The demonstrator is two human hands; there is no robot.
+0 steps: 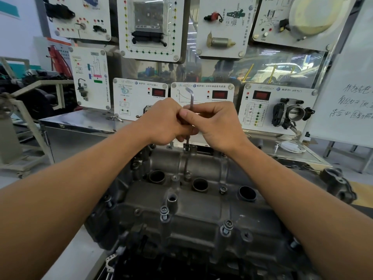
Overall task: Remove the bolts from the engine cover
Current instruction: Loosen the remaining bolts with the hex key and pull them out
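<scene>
Your bare forearms (60, 199) reach over the grey cast-metal engine cover (201, 211) just below you; flanged steel bolts (164, 212) stand proud along its near edge; your left hand (163, 122) and right hand (218, 126) both curl tightly round a thin L-shaped steel hex key (191, 102), held upright; its tip meets a far-edge bolt (186, 146) on the cover.

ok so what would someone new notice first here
Dead centre, the left hand and right hand together grip an L-shaped hex key held upright, its tip down at a bolt on the far edge of the grey engine cover that fills the lower middle. Behind, white training panels with mounted car parts hang in rows, a throttle body at right.
</scene>
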